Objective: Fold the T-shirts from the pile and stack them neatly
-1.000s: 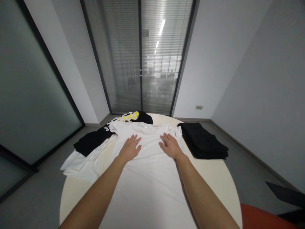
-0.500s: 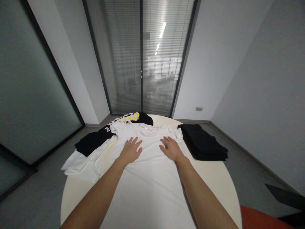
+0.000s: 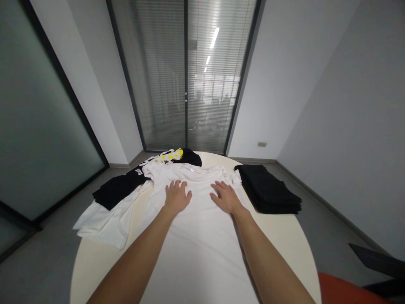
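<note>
A white T-shirt (image 3: pixel 196 245) lies spread out along the table, its neckline at the far end and its lower part running toward me. My left hand (image 3: pixel 177 197) rests palm down on the upper left of the shirt, fingers spread. On the upper right, my right hand (image 3: pixel 225 197) also lies flat with fingers apart. Neither hand grips the cloth. Small wrinkles show around the shirt's collar and right sleeve.
A folded stack of black cloth (image 3: pixel 268 190) sits at the right of the round table (image 3: pixel 291 245). Black garments with white and yellow print (image 3: pixel 171 156) and a white garment (image 3: pixel 107 226) lie at the left. A red chair (image 3: pixel 344 289) stands at lower right.
My left hand has shifted slightly to the right over the shirt, its fingers a little less stretched. My right hand stays nearly in place. The view has turned slightly.
</note>
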A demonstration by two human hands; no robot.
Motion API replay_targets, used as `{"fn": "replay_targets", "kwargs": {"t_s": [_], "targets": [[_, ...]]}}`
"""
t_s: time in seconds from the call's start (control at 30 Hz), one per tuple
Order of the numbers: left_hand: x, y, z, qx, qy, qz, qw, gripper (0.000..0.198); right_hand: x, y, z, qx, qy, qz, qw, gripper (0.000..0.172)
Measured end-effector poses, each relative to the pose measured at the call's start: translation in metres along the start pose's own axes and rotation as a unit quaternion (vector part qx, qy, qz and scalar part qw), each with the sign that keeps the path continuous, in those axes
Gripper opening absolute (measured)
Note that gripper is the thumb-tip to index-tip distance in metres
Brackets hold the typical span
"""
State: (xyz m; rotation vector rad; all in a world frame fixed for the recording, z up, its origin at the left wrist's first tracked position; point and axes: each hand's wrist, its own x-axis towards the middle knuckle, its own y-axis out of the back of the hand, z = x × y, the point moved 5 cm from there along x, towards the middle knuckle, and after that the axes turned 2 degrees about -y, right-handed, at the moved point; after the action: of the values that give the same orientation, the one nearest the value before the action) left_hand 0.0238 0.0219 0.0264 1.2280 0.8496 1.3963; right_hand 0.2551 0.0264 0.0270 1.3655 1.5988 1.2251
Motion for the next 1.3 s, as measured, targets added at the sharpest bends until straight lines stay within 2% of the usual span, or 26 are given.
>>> {"fn": "replay_targets", "kwargs": {"t_s": [0.07, 0.23, 1.3], "targets": [[-0.0009, -0.0038, -0.0015, -0.006, -0.006, 0.017, 1.000, 0.043, 0.0004, 0.0001, -0.0002, -0.004, -0.003, -0.006, 1.000, 0.059], [-0.0019, -0.0093, -0.0056, -0.018, -0.016, 0.008, 1.000, 0.045, 0.0012, 0.0012, -0.0018, -0.018, -0.011, -0.018, 1.000, 0.061], [-0.0005, -0.0103, -0.0064, -0.016, -0.018, -0.005, 1.000, 0.048, 0.0025, 0.0000, -0.0007, -0.009, -0.011, -0.011, 1.000, 0.061]]}}
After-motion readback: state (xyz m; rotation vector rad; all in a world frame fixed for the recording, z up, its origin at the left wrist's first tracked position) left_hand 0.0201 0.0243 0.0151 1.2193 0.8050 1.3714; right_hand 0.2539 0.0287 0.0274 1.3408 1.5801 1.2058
